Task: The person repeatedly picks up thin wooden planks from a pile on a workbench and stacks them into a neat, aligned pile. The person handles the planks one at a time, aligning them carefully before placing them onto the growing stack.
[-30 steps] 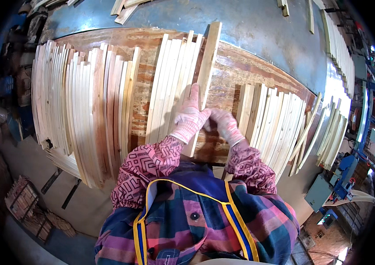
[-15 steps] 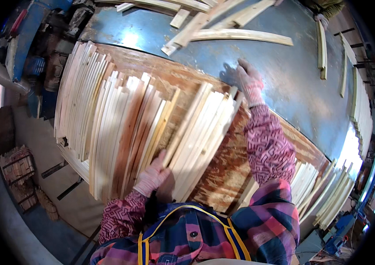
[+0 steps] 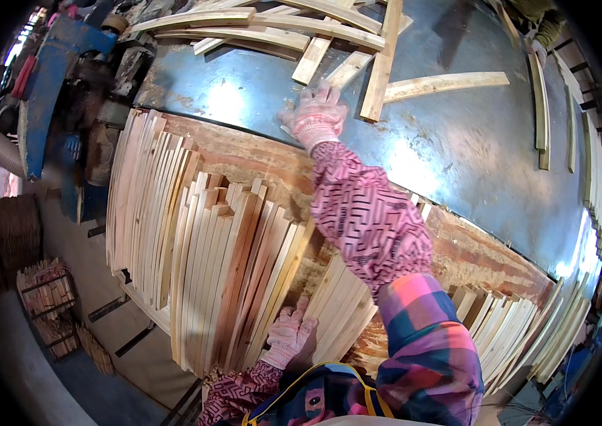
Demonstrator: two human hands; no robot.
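My right hand (image 3: 318, 113), in a pale knitted glove with pink, reaches over the blue metal table (image 3: 450, 135). Its fingers are spread, with nothing gripped, near the end of a loose wooden strip (image 3: 313, 60). My left hand (image 3: 292, 332), gloved alike, rests low between two groups of upright-laid strips. Its fingers are apart, beside a pale group of strips (image 3: 336, 305) on the right and a yellowish strip (image 3: 290, 263) on the left. My right sleeve covers part of the pale group.
Many strips (image 3: 230, 241) lie side by side on a brown wooden board (image 3: 251, 153). A heap of crossed strips (image 3: 379, 64) lies at the far side of the metal table. Another person's hand (image 3: 540, 51) is at the far right by long strips. Machinery (image 3: 67, 78) stands at left.
My right hand has swung left and farther away, to the heap's near ends. My left hand stays low by the strips. The whole view has shifted, and the heap shows more fully.
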